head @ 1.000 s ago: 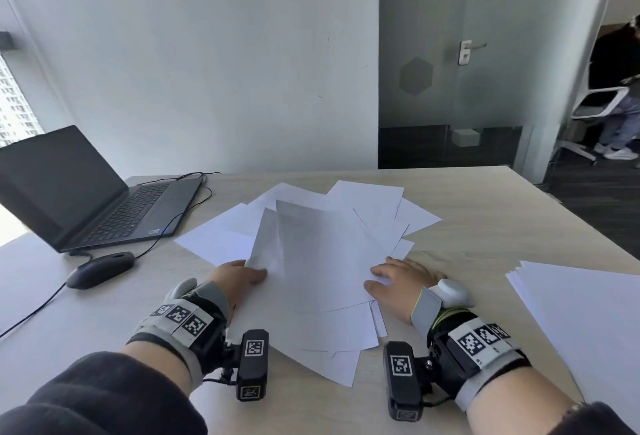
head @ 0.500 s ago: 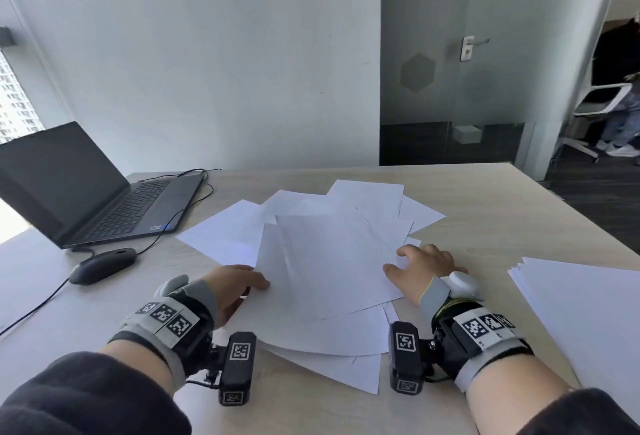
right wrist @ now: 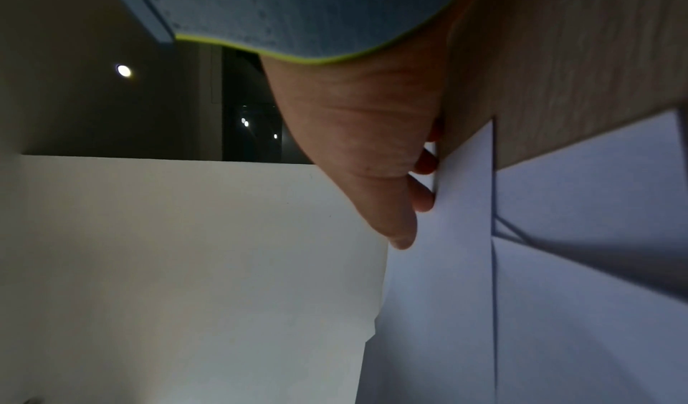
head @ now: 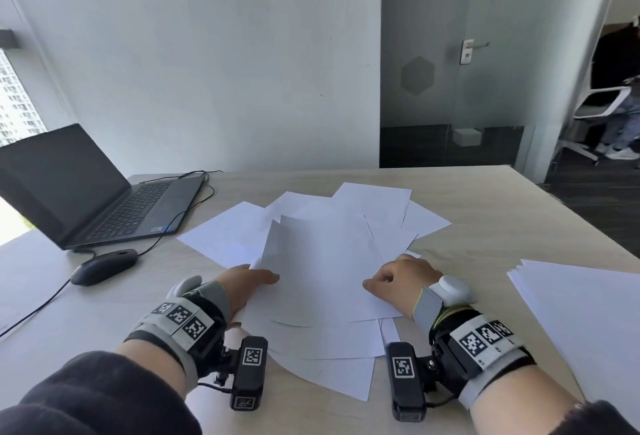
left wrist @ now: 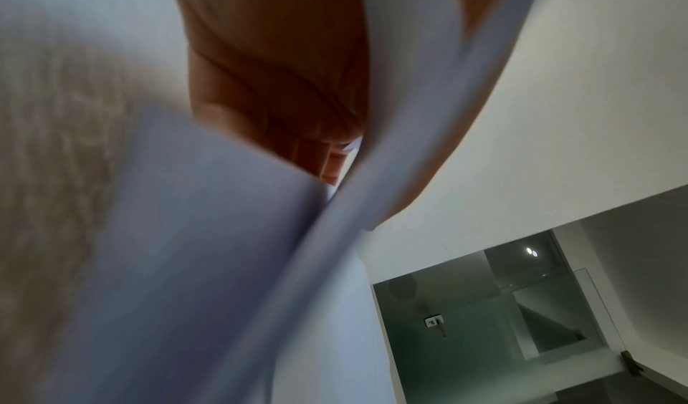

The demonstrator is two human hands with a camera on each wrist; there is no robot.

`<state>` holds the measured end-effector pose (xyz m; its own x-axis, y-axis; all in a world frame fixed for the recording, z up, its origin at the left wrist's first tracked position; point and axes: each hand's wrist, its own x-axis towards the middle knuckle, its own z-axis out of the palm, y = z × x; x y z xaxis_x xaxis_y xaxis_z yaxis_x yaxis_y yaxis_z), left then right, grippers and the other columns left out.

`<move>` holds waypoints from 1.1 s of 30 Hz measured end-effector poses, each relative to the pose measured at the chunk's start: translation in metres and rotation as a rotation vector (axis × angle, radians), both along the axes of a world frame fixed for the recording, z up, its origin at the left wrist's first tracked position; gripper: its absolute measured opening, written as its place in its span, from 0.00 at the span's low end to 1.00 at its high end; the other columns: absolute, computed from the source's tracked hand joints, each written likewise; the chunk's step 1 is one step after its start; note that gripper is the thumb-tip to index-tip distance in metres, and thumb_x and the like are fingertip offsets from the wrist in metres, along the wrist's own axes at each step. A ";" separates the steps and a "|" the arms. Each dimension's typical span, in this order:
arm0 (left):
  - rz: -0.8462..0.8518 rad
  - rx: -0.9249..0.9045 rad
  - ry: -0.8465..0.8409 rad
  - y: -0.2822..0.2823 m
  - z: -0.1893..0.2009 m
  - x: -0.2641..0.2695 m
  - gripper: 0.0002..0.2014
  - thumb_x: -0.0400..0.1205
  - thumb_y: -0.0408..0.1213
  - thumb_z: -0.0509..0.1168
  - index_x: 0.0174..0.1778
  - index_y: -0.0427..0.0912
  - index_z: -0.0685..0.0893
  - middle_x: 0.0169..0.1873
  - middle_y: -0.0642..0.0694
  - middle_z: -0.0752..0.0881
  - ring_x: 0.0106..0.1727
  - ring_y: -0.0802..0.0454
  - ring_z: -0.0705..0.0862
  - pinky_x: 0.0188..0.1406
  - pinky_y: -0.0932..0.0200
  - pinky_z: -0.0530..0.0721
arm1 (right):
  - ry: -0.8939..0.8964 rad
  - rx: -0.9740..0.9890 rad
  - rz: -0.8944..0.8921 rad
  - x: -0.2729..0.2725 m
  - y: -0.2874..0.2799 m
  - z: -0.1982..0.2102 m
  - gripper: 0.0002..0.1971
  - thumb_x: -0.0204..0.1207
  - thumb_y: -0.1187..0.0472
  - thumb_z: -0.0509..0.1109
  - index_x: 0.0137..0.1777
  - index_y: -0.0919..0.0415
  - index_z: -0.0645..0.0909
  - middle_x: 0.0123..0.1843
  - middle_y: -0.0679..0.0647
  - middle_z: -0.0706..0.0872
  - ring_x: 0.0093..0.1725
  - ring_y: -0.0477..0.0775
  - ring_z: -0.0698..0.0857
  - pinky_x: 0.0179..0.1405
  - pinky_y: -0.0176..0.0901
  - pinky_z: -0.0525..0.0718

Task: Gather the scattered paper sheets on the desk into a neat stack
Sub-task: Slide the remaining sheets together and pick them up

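Observation:
Several white paper sheets (head: 318, 261) lie fanned and overlapping in the middle of the light wood desk (head: 485, 226). My left hand (head: 256, 278) grips the left edge of the upper sheets, thumb on top and fingers underneath; that edge is lifted and bowed. In the left wrist view a sheet (left wrist: 223, 263) passes between the thumb and fingers of my left hand (left wrist: 279, 72). My right hand (head: 388, 273) holds the right edge, thumb on the top sheet, fingers curled. In the right wrist view the right hand (right wrist: 409, 204) touches the sheets (right wrist: 558, 307) with its fingertips.
An open laptop (head: 86, 192) and a black wired mouse (head: 104, 266) sit at the left. A separate stack of white paper (head: 588, 323) lies at the right edge. A seated person (head: 620, 95) is beyond a doorway, far right.
My right hand reached out along the right side of the pile, then came back nearer the top sheet. The left hand keeps its grip. The upper sheets' left edge has lifted.

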<state>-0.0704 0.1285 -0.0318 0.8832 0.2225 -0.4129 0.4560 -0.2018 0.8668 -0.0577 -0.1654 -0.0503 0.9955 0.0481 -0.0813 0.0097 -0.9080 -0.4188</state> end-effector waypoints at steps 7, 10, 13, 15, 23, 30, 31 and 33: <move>0.010 -0.063 -0.001 0.002 0.001 -0.007 0.21 0.71 0.33 0.79 0.61 0.38 0.86 0.49 0.29 0.92 0.52 0.23 0.90 0.55 0.23 0.86 | 0.041 0.050 0.190 -0.005 0.010 -0.002 0.22 0.70 0.27 0.57 0.47 0.36 0.88 0.73 0.25 0.76 0.78 0.41 0.72 0.71 0.51 0.62; 0.009 -0.091 -0.038 0.004 -0.002 -0.005 0.21 0.76 0.21 0.73 0.64 0.38 0.85 0.50 0.28 0.92 0.47 0.25 0.91 0.46 0.28 0.90 | 0.075 0.175 0.230 -0.009 0.014 -0.004 0.21 0.61 0.21 0.57 0.41 0.28 0.86 0.70 0.23 0.80 0.76 0.41 0.76 0.75 0.46 0.63; -0.002 -0.085 -0.058 0.003 -0.002 -0.005 0.30 0.70 0.19 0.76 0.67 0.45 0.84 0.51 0.28 0.91 0.47 0.21 0.90 0.46 0.22 0.88 | 0.102 0.320 0.265 -0.013 0.017 -0.005 0.20 0.65 0.25 0.64 0.51 0.30 0.87 0.60 0.29 0.88 0.65 0.37 0.84 0.73 0.44 0.78; 0.017 -0.119 -0.065 0.003 -0.003 -0.003 0.42 0.60 0.21 0.79 0.71 0.50 0.81 0.54 0.29 0.90 0.47 0.21 0.91 0.45 0.22 0.88 | 0.125 0.387 0.308 -0.017 0.018 -0.003 0.18 0.71 0.31 0.68 0.55 0.35 0.89 0.58 0.31 0.89 0.61 0.35 0.85 0.71 0.44 0.81; 0.073 -0.272 -0.032 -0.003 0.001 -0.009 0.24 0.72 0.31 0.78 0.64 0.39 0.84 0.47 0.29 0.91 0.36 0.31 0.91 0.37 0.33 0.91 | -0.072 0.097 0.130 -0.009 0.014 -0.003 0.22 0.79 0.33 0.59 0.71 0.33 0.78 0.84 0.35 0.67 0.83 0.38 0.65 0.79 0.49 0.61; 0.131 -0.486 -0.135 -0.010 -0.007 -0.005 0.11 0.81 0.47 0.71 0.55 0.47 0.88 0.46 0.43 0.91 0.43 0.41 0.89 0.47 0.47 0.88 | 0.005 0.005 0.149 -0.005 0.016 -0.012 0.26 0.79 0.29 0.57 0.75 0.31 0.73 0.87 0.35 0.59 0.87 0.42 0.54 0.83 0.55 0.49; 0.143 -0.443 -0.166 -0.013 -0.007 -0.004 0.12 0.78 0.47 0.73 0.56 0.51 0.87 0.53 0.45 0.91 0.49 0.42 0.89 0.53 0.45 0.87 | 0.008 0.002 0.154 -0.006 0.015 -0.012 0.25 0.79 0.29 0.57 0.75 0.31 0.73 0.87 0.35 0.59 0.88 0.42 0.53 0.83 0.55 0.49; 0.162 -0.372 -0.218 -0.013 -0.005 -0.005 0.15 0.78 0.46 0.71 0.60 0.60 0.84 0.62 0.50 0.88 0.59 0.45 0.87 0.58 0.46 0.86 | 0.010 0.003 0.157 -0.005 0.013 -0.012 0.25 0.79 0.29 0.57 0.74 0.31 0.74 0.87 0.34 0.60 0.87 0.41 0.53 0.82 0.55 0.48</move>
